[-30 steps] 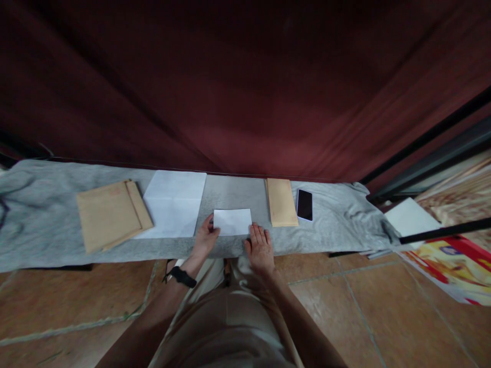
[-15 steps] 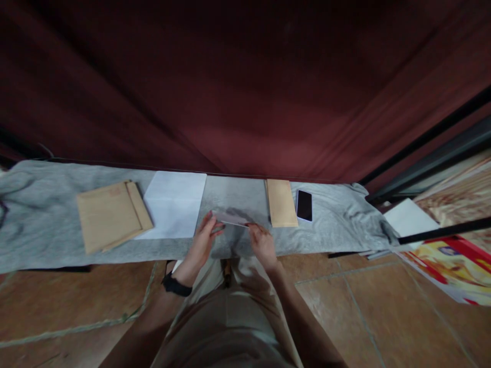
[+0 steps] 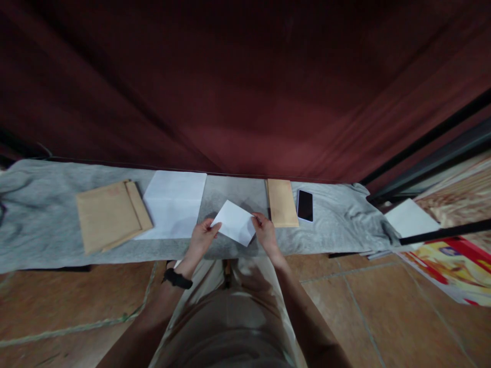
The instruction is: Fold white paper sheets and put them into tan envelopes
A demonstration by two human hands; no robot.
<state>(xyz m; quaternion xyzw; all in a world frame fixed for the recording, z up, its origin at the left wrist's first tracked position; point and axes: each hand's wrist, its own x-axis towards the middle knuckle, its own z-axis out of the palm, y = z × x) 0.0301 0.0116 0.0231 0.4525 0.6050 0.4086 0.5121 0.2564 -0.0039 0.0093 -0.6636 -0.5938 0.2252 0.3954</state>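
A small white rectangle of folded paper [image 3: 235, 223] is held between both hands above the grey cloth. My left hand [image 3: 203, 238] pinches its left corner, thumb on top. At the right corner, my right hand [image 3: 265, 233] grips it between thumb and fingers. Left of my hands lie large white sheets [image 3: 174, 204] with a crease across them, partly under brown envelopes [image 3: 107, 214]. Close to my right hand is a smaller stack of brown envelopes [image 3: 283, 203].
A phone [image 3: 305, 205] with a dark screen lies right of the small envelopes. Grey cloth [image 3: 337, 220] covers the narrow table, with a dark red curtain [image 3: 245, 102] behind it. A colourful printed box [image 3: 452, 266] and black metal bars [image 3: 433, 138] stand at the right.
The folded paper has turned from nearly edge-on to showing its flat white face. My left fingers, looser before, now pinch its corner.
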